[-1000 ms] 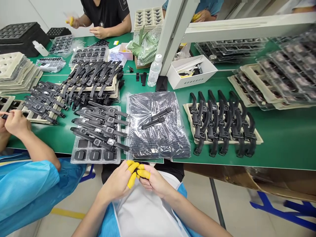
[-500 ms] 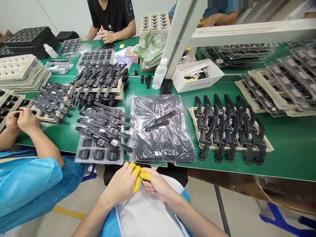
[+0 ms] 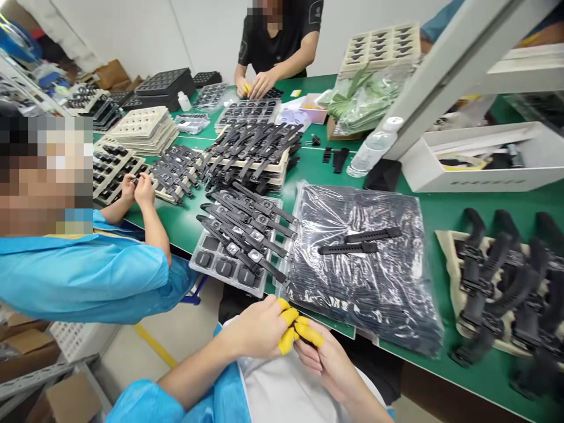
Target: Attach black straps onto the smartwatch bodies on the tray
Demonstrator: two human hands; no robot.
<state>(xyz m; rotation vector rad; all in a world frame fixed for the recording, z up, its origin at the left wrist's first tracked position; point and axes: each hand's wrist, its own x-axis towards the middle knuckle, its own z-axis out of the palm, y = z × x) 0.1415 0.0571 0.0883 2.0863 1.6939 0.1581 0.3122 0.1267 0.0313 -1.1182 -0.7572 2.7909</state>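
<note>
My left hand (image 3: 259, 330) and my right hand (image 3: 325, 357) meet over my lap at the table's front edge, both closed. Yellow finger covers sheathe several fingertips. Between the fingers a small black piece (image 3: 307, 343) shows; its kind is mostly hidden. Just beyond my hands lies a clear plastic bag (image 3: 352, 294) packed with black straps, and two loose watch straps (image 3: 372, 235) rest on top of it. To its left, a clear tray (image 3: 206, 276) holds square black watch bodies, with several strapped watches (image 3: 247, 226) laid slantwise across it.
At right, a cream tray (image 3: 449, 249) carries strapped watches. A white box (image 3: 489, 176), a water bottle (image 3: 374, 147) and a metal post (image 3: 462, 64) stand behind the bag. A co-worker in blue (image 3: 88, 276) sits left; another person (image 3: 282, 53) works across the table. More watches (image 3: 255, 147) are piled at back.
My view has swung left, so the table things appear farther right and the left co-worker shows more. My hands stay together at the fingertips. The person across has brought both hands together over a tray.
</note>
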